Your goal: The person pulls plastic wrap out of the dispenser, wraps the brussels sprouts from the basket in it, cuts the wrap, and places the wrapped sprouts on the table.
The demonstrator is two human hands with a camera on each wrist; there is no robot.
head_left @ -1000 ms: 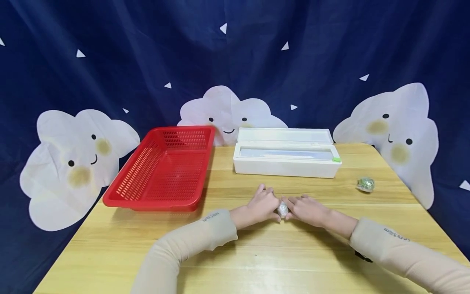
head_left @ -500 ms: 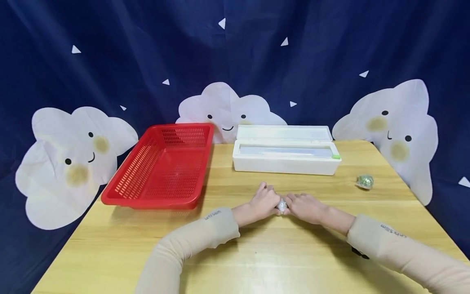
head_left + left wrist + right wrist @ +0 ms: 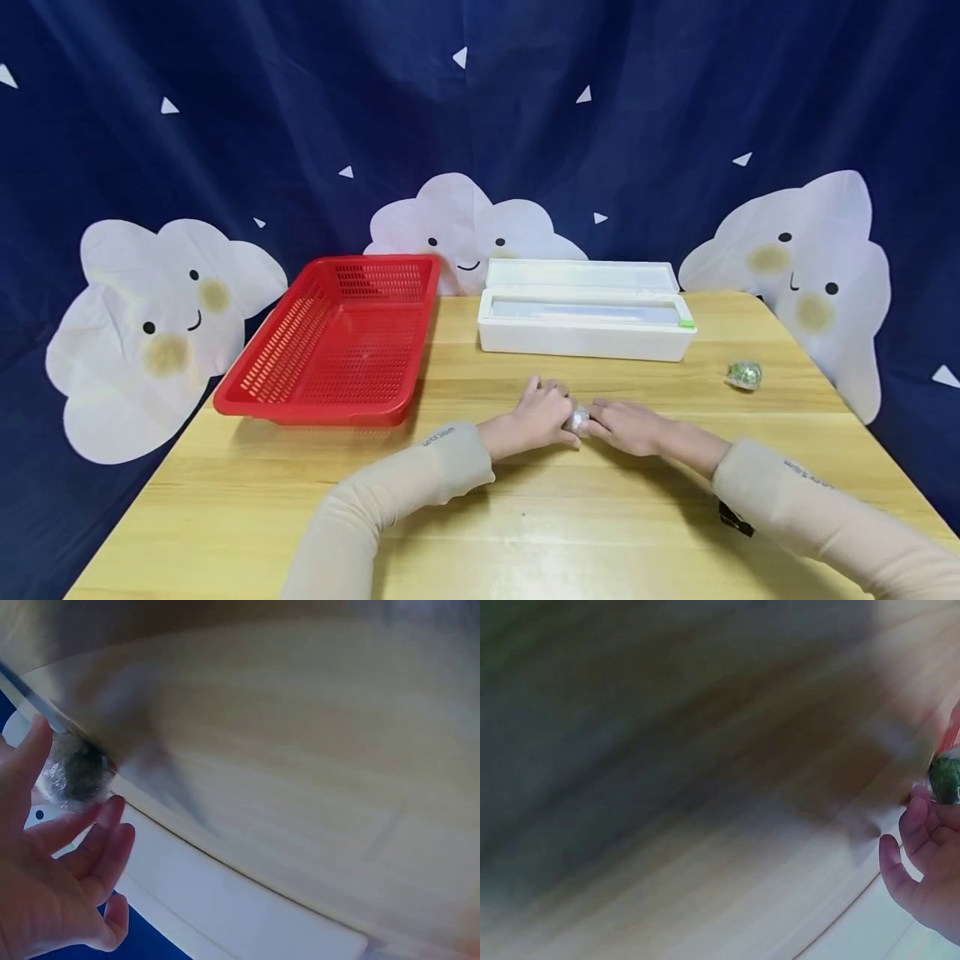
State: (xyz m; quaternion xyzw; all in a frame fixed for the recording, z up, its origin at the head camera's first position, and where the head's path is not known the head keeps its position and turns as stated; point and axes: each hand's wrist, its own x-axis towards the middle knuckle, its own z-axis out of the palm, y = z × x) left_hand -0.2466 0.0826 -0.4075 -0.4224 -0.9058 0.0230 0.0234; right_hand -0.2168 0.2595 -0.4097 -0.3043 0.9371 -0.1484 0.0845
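Observation:
Both hands meet over the middle of the wooden table around a small round green thing wrapped in clear film (image 3: 578, 420). My left hand (image 3: 536, 417) pinches it from the left; in the left wrist view its thumb and fingers hold the shiny, crinkled film wrap (image 3: 73, 772). From the right, my right hand (image 3: 626, 425) grips the same bundle with bent fingers. Dark green shows through the film at the right wrist view's edge (image 3: 946, 778), partly cut off. What exactly is inside the film cannot be told.
A red perforated plastic basket (image 3: 356, 408) stands on the left. Behind the hands is a long white box (image 3: 585, 342), lid raised, with a green tab (image 3: 686, 323). Another film-wrapped green bundle (image 3: 744, 375) lies at the right. A dark blue curtain (image 3: 525, 100) hangs behind the table.
Both hands stay around the wrapped bundle and shift only slightly, with the fingers changing their hold on it. The basket, box and other bundle stay put; the head view sways a little.

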